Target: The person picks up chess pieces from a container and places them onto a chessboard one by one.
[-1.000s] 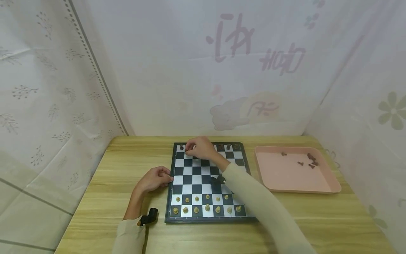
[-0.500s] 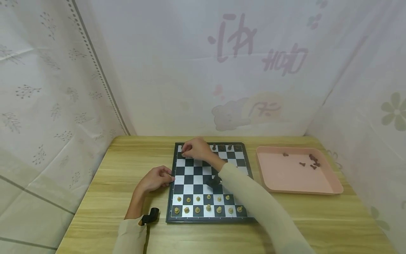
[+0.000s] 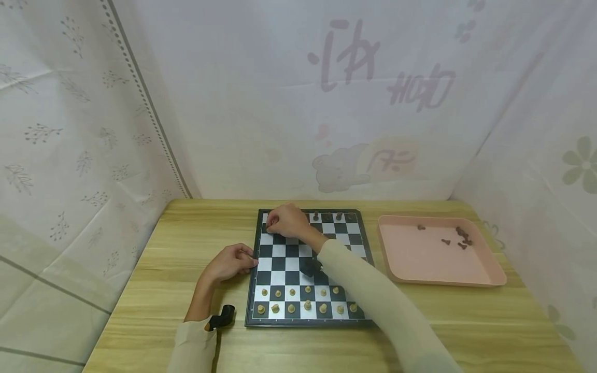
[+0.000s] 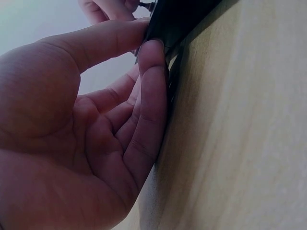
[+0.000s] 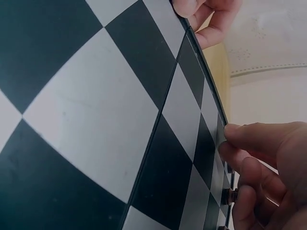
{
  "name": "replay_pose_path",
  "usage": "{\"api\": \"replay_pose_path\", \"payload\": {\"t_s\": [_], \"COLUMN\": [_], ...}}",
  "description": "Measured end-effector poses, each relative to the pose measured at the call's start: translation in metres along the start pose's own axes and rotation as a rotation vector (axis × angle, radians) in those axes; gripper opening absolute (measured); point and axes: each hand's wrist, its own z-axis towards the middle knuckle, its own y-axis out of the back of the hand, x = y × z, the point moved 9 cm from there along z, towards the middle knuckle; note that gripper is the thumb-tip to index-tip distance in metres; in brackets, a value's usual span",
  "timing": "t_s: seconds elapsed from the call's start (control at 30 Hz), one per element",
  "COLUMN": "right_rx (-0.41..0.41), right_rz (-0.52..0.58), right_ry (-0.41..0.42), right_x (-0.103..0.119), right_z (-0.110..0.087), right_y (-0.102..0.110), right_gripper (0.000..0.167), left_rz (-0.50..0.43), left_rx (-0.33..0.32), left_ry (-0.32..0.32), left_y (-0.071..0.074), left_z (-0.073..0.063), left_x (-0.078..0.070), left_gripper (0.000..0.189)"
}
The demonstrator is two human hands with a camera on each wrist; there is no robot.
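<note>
On the wooden table lies a black-and-white chessboard (image 3: 291, 251). My left hand (image 3: 228, 263) grips its left edge, with the thumb (image 4: 105, 43) against the dark rim. At the far left corner, my right hand (image 3: 288, 220) reaches over the squares. Its thumb and forefinger are pinched close together at the board surface (image 5: 96, 110), seemingly round a dark chess piece that the fingers hide. A dark chess piece (image 5: 230, 196) stands just beside these fingers. More dark pieces (image 3: 339, 216) line the far row, partly covered by the hand. Two rows of pale pieces (image 3: 307, 305) stand on the near side.
To the right of the board is a pink tray (image 3: 434, 259) with several dark chess pieces (image 3: 462, 234) lying in it. A black wrist camera (image 3: 226, 315) sits at the left wrist. Patterned white cloth (image 3: 261, 103) hangs behind the table (image 3: 186, 223) and at its sides.
My right hand has shifted slightly left and toward me, onto the leftmost file just before the far row. The left hand keeps its hold on the board's edge.
</note>
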Motion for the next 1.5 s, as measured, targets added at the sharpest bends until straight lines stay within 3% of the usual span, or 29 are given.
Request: {"api": "replay_pose_path", "payload": {"t_s": [0.53,0.93,1.2,1.5], "right_rx": [0.004,0.0,-0.11,-0.247], "right_rz": [-0.085,0.01,0.165,0.284], "right_ry": [-0.042,-0.033,-0.046,-0.191], "right_x": [0.004,-0.002,-0.032,-0.101], "right_z": [0.001,-0.017,-0.048,-0.103], "right_y": [0.0,0.028,0.072,0.113], "right_gripper": [0.005,0.013,0.011,0.02], "left_rz": [0.001,-0.02,0.009,-0.004], "left_rx": [-0.001,0.007,-0.006,0.0], "left_ry": [0.007,0.003,0.018,0.014], "left_y": [0.001,-0.001,0.001,-0.001], "left_z": [-0.001,-0.002,-0.004,-0.004], "left_x": [-0.001,-0.003,-0.003,-0.003], "left_gripper": [0.022,0.024,0.027,0.027]}}
